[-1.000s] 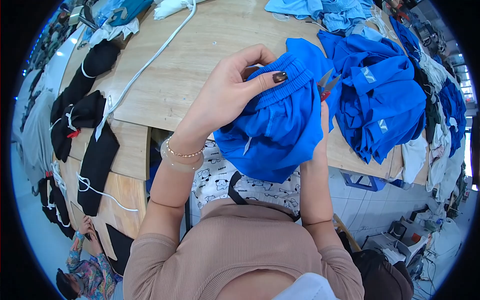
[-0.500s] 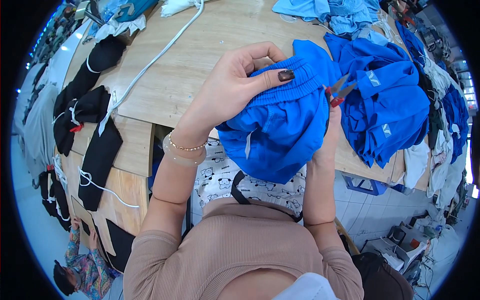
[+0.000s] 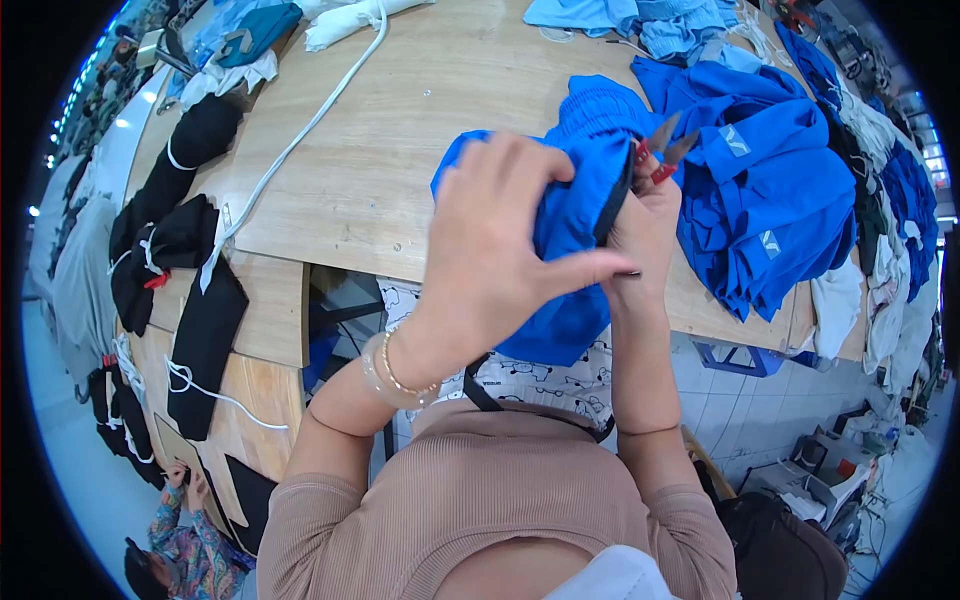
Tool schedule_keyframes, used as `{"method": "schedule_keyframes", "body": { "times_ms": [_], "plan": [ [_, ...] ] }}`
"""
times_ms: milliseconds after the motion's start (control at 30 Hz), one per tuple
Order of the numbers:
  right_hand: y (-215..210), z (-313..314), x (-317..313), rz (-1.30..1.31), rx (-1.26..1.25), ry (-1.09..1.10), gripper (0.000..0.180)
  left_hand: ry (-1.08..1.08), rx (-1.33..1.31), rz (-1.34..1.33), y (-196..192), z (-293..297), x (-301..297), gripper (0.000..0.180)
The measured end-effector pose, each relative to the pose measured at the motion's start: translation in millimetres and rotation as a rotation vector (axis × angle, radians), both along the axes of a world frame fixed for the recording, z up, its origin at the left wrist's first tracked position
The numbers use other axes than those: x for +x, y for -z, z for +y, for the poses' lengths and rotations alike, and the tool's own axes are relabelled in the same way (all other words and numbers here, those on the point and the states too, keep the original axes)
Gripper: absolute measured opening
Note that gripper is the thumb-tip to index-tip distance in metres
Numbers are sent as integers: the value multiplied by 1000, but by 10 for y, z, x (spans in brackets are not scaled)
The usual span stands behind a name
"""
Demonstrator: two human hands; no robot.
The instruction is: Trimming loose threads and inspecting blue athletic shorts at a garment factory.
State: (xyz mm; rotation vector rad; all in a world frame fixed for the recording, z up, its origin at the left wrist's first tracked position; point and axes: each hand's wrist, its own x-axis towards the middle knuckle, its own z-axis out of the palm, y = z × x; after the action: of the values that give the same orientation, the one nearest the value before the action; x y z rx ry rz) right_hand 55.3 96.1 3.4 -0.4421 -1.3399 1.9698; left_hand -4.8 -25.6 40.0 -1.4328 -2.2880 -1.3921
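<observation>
A bright blue garment (image 3: pixel 560 335) with a gathered elastic waistband (image 3: pixel 600 108) is held up in front of me, over the table's near edge. My right hand (image 3: pixel 648 235) is closed at the garment's right side, by a black strip along its edge. Red-handled thread snips (image 3: pixel 664 160) are in that hand too, their blades apart and pointing up and away. My left hand (image 3: pixel 490 250), smeared by motion, is over the garment's left part. Its thumb stretches right toward my right hand, with the fingers spread apart from it. The garment's part behind this hand is hidden.
Folded blue garments (image 3: pixel 770 200) are piled on the right, with light blue cloth (image 3: pixel 670 25) behind. Black rolled pieces (image 3: pixel 208 340) tied with white cord lie left. A long white cord (image 3: pixel 300 140) crosses the wooden table (image 3: pixel 400 150). Another person (image 3: pixel 190 535) is at lower left.
My left hand has let go of the waistband and moved down, its thumb swinging right. The waistband has shifted up and the garment is turned. The snips have risen slightly with my right hand.
</observation>
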Motion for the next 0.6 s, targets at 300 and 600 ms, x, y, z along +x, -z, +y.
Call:
{"method": "schedule_keyframes", "body": {
  "times_ms": [300,600],
  "plan": [
    [-179,241,39,-154,93,-180,15,130,510,-1094,-27,-134,-458,10],
    [-108,251,208,-36,10,-268,13,-52,526,-1158,166,-69,-471,24]
  ]
}}
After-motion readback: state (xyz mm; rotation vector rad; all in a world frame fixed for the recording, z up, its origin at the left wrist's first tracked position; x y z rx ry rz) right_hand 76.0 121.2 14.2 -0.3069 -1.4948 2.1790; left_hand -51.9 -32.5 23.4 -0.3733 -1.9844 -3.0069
